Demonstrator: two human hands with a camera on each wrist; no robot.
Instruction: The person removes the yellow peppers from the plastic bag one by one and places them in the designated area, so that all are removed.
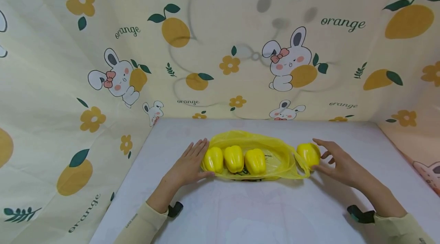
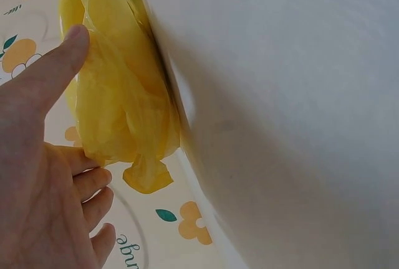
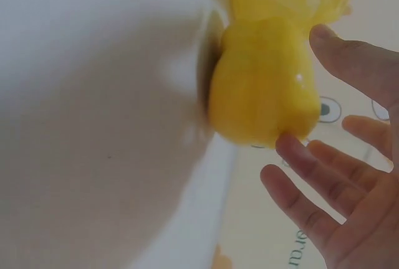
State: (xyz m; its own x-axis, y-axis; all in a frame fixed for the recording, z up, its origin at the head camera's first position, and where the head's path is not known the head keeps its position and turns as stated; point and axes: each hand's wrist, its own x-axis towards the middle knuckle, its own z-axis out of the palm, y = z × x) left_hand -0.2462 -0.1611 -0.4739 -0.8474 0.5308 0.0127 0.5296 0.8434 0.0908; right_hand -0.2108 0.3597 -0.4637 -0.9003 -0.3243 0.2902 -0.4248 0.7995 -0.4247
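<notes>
Three yellow bell peppers lie side by side in the left part of a thin yellow plastic bag. My left hand is at the bag's left end, fingers extended. In the left wrist view, its thumb touches the crinkled plastic beside the bag's knotted-looking corner. A separate yellow bell pepper stands at the bag's right end, against its edge. Around this pepper's right side, my right hand spreads its loosely bent fingers. The right wrist view shows one fingertip at the pepper's end, without a grip.
A white table carries the bag and peppers. Behind it and on both sides hangs a cream cloth printed with rabbits, oranges and flowers. Black straps sit at both wrists.
</notes>
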